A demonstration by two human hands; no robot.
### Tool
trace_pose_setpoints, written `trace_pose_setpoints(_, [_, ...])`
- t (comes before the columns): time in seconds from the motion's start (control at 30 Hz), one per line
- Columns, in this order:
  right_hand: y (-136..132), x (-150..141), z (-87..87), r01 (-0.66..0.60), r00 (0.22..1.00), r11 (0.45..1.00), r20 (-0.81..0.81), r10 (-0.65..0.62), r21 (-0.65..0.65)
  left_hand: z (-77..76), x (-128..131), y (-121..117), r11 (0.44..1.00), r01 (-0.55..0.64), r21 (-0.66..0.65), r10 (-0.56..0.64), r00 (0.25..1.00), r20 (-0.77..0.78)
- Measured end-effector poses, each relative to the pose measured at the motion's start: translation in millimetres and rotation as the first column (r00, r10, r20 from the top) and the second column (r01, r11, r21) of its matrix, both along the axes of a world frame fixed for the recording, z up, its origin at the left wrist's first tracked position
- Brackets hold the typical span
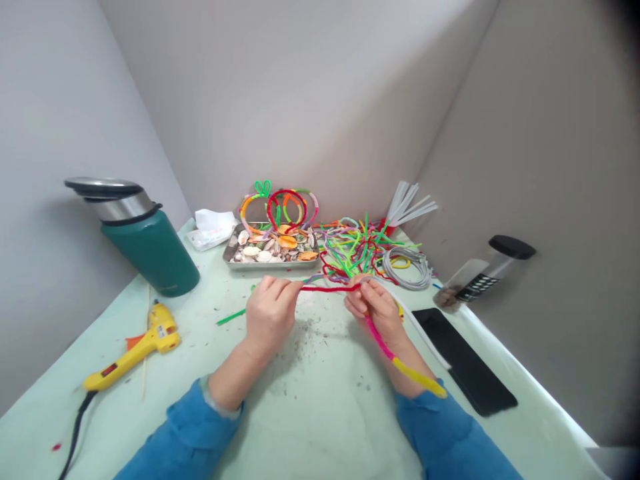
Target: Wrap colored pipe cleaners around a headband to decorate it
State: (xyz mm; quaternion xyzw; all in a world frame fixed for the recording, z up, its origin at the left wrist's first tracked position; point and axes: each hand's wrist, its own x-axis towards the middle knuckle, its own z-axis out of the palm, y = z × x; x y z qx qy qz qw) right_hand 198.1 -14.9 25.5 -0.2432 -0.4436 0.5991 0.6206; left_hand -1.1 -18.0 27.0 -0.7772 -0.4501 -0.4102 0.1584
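Note:
A red pipe cleaner [325, 288] is stretched between my two hands over the pale green table [310, 400]. My left hand [270, 310] pinches its left end with fingers closed. My right hand [375, 307] is closed on the other end and also grips a pink and yellow pipe cleaner [400, 360] that runs back along my right forearm. Just beyond my hands lies a tangled heap of coloured pipe cleaners [357, 250].
A metal tray of seashells [273, 253] stands at the back with pipe-cleaner rings [285, 207] leaning behind it. A green flask [145, 240] and yellow glue gun [135, 350] lie left. A black phone [465, 360], tipped jar [480, 277] and grey cord coil [407, 267] lie right.

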Motion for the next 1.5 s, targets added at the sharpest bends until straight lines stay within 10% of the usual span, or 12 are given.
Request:
trace_pose_setpoints(0.13, [9.0, 4.3, -5.0, 0.121, 0.990, 0.992, 0.074, -0.119, -0.026, 2.1, 2.1, -3.7, 0.967, 0.209, -0.147, -0.226, 0.968, -0.107])
trace_pose_setpoints(0.27, [17.8, 4.7, -15.5, 0.258, 0.921, 0.965, 0.317, -0.228, -0.053, -0.2, 13.7, -16.8, 0.802, 0.430, -0.414, -0.518, 0.847, -0.124])
trace_pose_setpoints(0.53, [16.3, -9.4, -31.0, 0.296, 0.689, 0.937, 0.638, -0.345, 0.186, 11.4, 34.4, -41.7, 0.583, 0.559, -0.590, -0.520, 0.814, 0.257])
trace_pose_setpoints(0.6, [18.7, -8.4, -33.3, 0.285, 0.707, 0.949, 0.638, -0.303, 0.135, 13.9, 37.1, -44.4, 0.604, 0.540, -0.586, -0.509, 0.827, 0.237])
trace_pose_setpoints(0.8, [25.1, -0.9, -37.0, 0.285, 0.703, 0.950, 0.646, -0.296, 0.126, 19.2, 43.6, -54.2, 0.909, 0.163, -0.384, -0.264, 0.938, -0.226])
trace_pose_setpoints(1.1, [19.5, -3.3, -32.3, 0.251, 0.613, 0.946, 0.723, -0.319, 0.204, 85.6, 6.3, -53.0, 0.960, 0.134, -0.245, -0.140, 0.990, -0.008])
trace_pose_setpoints(1.5, [7.8, -22.8, -33.0, 0.029, 0.665, 0.993, 0.739, -0.106, 0.116, 3.1, 15.6, 7.1, 0.878, 0.080, -0.472, -0.230, 0.936, -0.268])
